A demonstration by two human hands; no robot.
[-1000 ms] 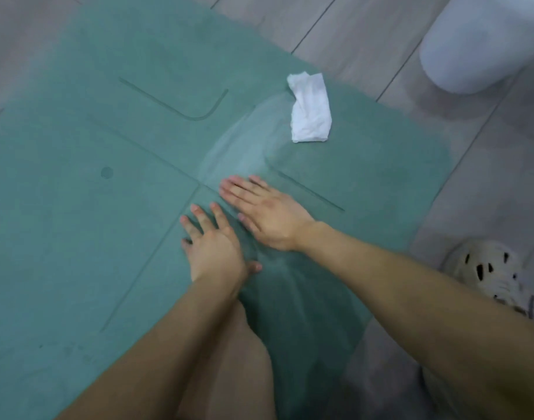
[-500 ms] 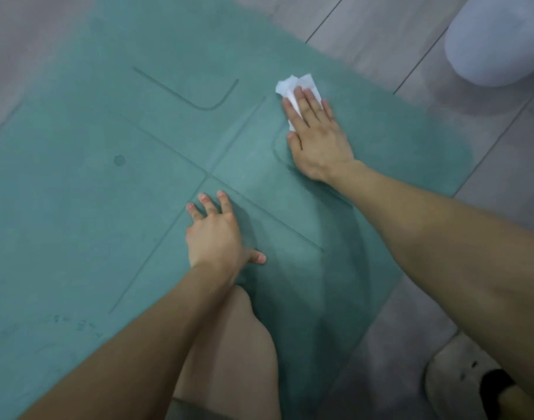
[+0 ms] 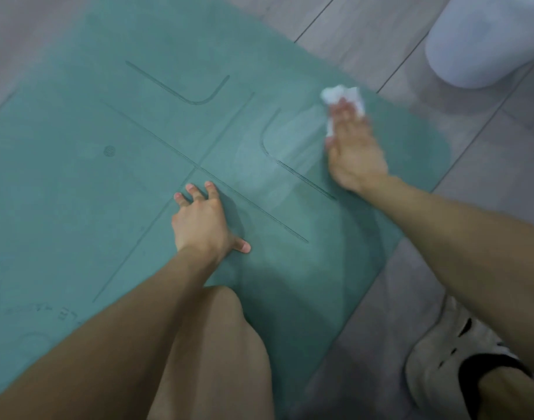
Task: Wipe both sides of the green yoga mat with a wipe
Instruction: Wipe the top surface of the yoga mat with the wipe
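My right hand (image 3: 353,147) lies flat on the white wipe (image 3: 343,97), fingers straight and pressing it onto the mat; the hand is blurred, but nothing is curled round the wipe. The wipe is crumpled and shows beyond my fingertips, close to the mat's far right edge. My left hand (image 3: 200,219) is released too, palm down on the mat near its middle, fingers spread and thumb out to the right, well apart from the right hand. The green yoga mat (image 3: 77,192) lies unrolled on the grey plank floor (image 3: 381,40), printed lines facing up. A paler, shiny streak (image 3: 296,140) runs across the mat just left of my right hand. My bare knee (image 3: 217,328) rests on the mat's near part. A white round thing (image 3: 484,40) stands on the floor at the far right, off the mat. A pale shoe (image 3: 435,353) with holes is on my foot at the near right, on the floor.
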